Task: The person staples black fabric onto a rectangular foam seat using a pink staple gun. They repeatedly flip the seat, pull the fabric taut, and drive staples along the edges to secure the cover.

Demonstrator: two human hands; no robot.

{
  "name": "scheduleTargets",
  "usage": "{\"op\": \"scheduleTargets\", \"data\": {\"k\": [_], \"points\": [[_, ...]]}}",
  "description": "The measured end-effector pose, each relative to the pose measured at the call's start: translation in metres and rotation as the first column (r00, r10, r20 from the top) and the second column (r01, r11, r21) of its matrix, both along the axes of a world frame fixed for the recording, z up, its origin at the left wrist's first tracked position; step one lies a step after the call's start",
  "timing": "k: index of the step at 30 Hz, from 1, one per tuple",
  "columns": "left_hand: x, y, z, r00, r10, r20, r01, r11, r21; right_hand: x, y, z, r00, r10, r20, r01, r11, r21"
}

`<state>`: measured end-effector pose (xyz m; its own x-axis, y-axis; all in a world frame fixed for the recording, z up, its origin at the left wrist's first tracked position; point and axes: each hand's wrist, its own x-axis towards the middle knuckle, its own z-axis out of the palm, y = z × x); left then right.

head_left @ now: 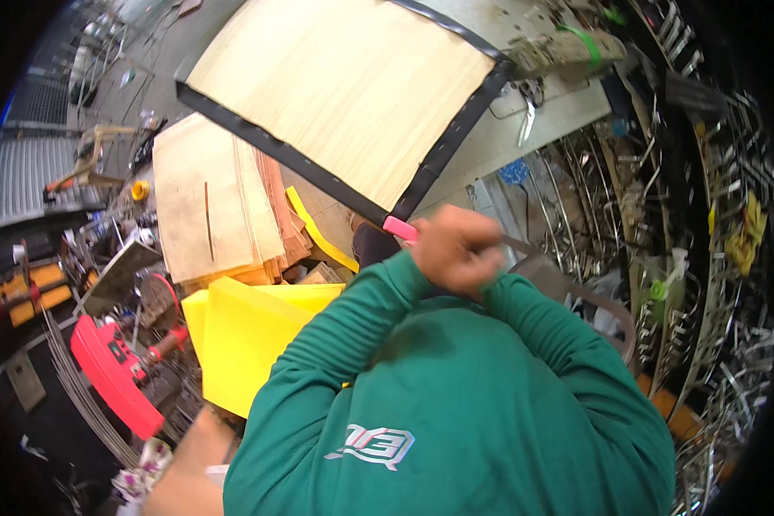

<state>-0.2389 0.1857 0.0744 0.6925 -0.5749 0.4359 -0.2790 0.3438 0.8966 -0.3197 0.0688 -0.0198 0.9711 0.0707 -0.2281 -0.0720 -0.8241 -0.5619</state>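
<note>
Right hand (456, 249) grips one pink tool (400, 228), one panel (344, 95).

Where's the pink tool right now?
In the head view, the pink tool is near the centre, poking out at the left of the clasped hands, right at the lower corner of the black-edged wooden panel.

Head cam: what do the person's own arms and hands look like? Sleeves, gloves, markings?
Both arms are covered by long green sleeves that reach the wrists, the left sleeve and the right sleeve of one green top. The top bears a white and grey emblem on the chest. The left hand and right hand are bare: no gloves, and no watch or rings show.
</note>
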Motion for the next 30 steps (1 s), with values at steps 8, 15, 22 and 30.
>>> {"op": "scheduleTargets", "data": {"k": [8,15,22,30], "points": [[0.022,0.017,0.010,0.959,0.143,-0.243,-0.106,0.981,0.161,0.020,-0.015,-0.003,0.969,0.213,-0.127,-0.216,0.976,-0.009],[-0.013,-0.019,0.020,0.990,-0.067,0.122,0.078,0.993,-0.086,0.011,-0.015,0.025,0.996,0.017,-0.093,0.001,0.982,0.188],[0.048,0.005,-0.017,0.915,0.033,-0.403,0.023,0.991,0.135,0.041,-0.018,0.027,0.978,0.080,-0.194,-0.098,0.992,-0.082],[0.030,0.009,0.015,0.989,-0.127,0.076,0.141,0.965,-0.220,0.061,0.003,0.071,0.978,0.066,-0.196,-0.028,0.981,0.193]]}}
